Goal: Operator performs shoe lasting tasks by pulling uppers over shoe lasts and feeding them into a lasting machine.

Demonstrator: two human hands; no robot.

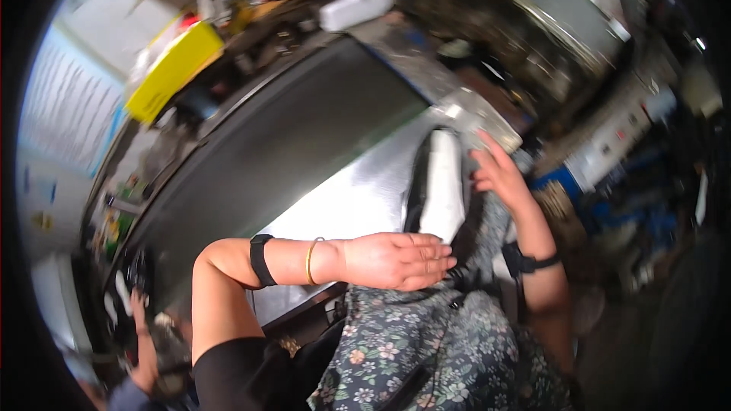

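Observation:
A long, shoe-shaped object with a white top (442, 183) and black sides lies at the right end of a shiny metal surface (335, 190). My left hand (400, 261) reaches across in front of my floral apron (426, 342). Its fingers are stretched out and lie over the near end of the white piece; whether they press on it I cannot tell. My right hand (499, 175) is just right of the object with its fingers apart and nothing visible in them. Beyond its fingertips is a pale, see-through item (487, 118), blurred by motion.
A wide dark belt or board (282, 118) runs beyond the metal surface. A yellow box (173, 72) and a white rounded item (356, 9) stand on a cluttered shelf behind it. At the lower left is a co-worker's hand (138, 304). Blue and white clutter (609, 152) fills the right.

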